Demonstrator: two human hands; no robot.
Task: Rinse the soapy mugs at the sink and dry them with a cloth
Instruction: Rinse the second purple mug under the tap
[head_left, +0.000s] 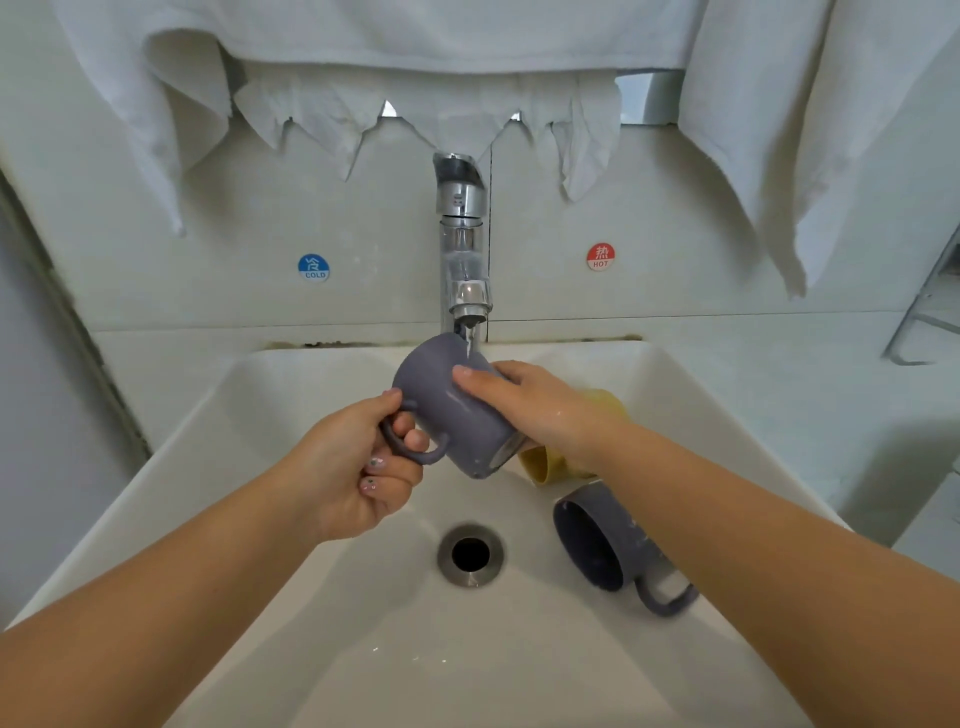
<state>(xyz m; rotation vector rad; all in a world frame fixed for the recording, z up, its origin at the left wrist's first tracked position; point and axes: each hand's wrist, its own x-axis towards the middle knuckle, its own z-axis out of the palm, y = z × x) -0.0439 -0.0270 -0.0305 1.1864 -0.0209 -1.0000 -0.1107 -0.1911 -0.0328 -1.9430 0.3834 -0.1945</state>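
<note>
Left grip (363, 467) curled round mug (457, 415) handle, right grip (535, 405) rubbing wall; rotate under tap (465, 249), flush suds.

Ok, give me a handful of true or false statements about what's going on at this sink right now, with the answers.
1. The left hand grips the handle of the tilted grey-purple ceramic mug. True.
2. The chrome tap is off. False: water runs from its spout onto the held mug.
3. The right hand holds a cloth. False: it rests bare on the mug's side.
4. A second grey-purple mug lies on its side in the white basin, right of the round metal drain. True.
5. A yellow mug stands upright on the counter. False: it lies in the basin, partly hidden behind the right hand.
</note>
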